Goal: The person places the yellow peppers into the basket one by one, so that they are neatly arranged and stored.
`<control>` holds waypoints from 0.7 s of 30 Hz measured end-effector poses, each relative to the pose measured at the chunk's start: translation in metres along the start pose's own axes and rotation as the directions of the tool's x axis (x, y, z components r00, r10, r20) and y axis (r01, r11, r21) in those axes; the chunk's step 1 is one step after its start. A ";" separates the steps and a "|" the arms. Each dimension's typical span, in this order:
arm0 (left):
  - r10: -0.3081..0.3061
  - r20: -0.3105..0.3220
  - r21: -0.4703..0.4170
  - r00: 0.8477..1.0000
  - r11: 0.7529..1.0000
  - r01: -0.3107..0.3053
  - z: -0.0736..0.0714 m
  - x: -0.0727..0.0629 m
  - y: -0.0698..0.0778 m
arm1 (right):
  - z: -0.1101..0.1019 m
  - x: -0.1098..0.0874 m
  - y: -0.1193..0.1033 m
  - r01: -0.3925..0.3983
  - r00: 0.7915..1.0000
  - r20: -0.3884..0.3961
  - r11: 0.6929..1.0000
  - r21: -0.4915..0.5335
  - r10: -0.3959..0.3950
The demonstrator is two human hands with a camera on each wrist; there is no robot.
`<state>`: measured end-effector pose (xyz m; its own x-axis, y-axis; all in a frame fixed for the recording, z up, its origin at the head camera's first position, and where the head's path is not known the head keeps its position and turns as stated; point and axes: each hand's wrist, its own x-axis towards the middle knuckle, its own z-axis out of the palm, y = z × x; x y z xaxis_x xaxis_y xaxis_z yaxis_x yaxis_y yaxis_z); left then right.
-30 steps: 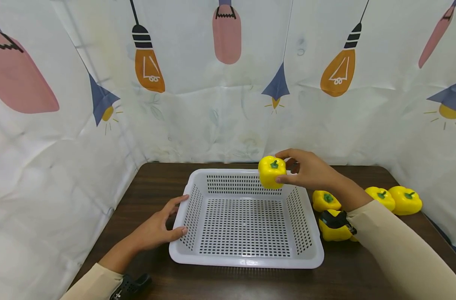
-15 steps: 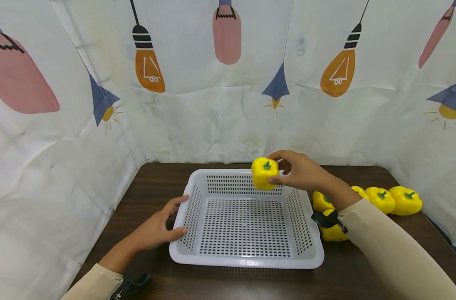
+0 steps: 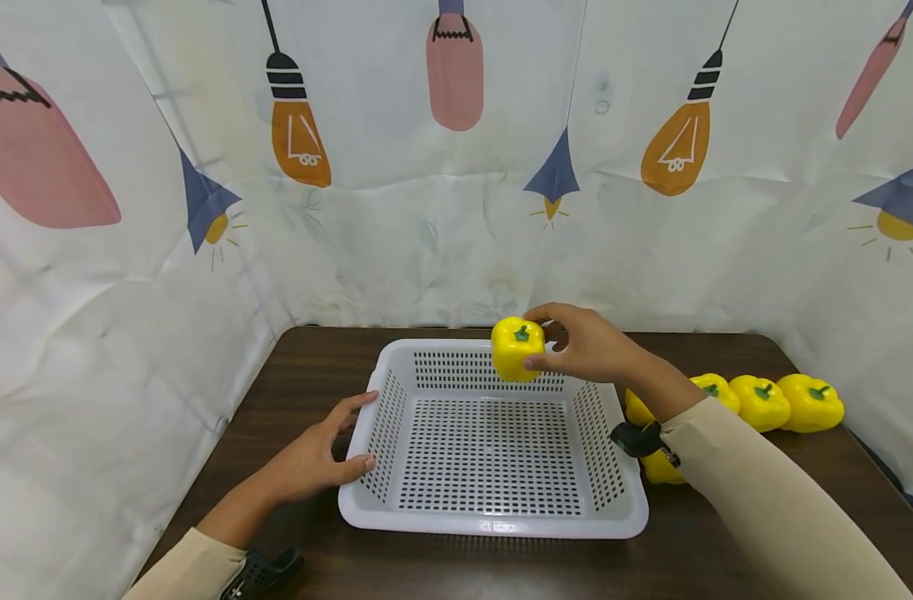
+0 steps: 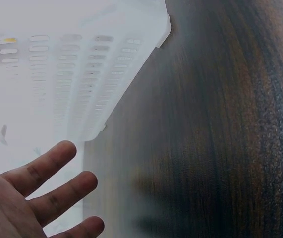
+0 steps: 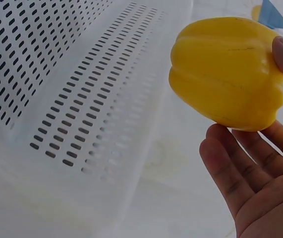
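A white basket (image 3: 492, 442) sits on a dark table (image 3: 726, 533), steadied at its left wall by the flat, relaxed left hand (image 3: 317, 454). The right hand (image 3: 587, 342) grips a yellow pepper (image 3: 517, 348) above the far rim. Its forearm partly hides spare peppers (image 3: 764, 402).

Beige sleeves (image 3: 771, 500) (black wrist straps (image 3: 640, 439))

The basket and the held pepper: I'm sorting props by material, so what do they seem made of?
The basket looks like white moulded plastic, semi-glossy, with punched slots. The pepper in the right hand looks like smooth, evenly yellow plastic or foam, possibly a replica; that cannot be confirmed.
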<state>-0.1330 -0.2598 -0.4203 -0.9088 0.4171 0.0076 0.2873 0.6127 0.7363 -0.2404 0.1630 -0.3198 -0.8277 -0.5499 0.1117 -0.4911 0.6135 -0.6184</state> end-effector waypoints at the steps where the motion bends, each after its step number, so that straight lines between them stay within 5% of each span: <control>1: -0.003 -0.001 0.002 1.000 1.000 0.003 0.000 0.000 0.000 | 0.001 0.000 -0.001 0.004 1.000 0.003 1.000 0.004 -0.004; 21: -0.006 0.006 -0.008 1.000 1.000 0.006 0.000 0.000 0.000 | 0.015 0.011 -0.011 -0.038 0.998 0.046 0.999 0.038 0.036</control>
<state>-0.1333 -0.2599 -0.4202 -0.9087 0.4175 -0.0014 0.2790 0.6097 0.7419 -0.2404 0.1418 -0.3236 -0.8316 -0.5528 0.0532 -0.4484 0.6120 -0.6514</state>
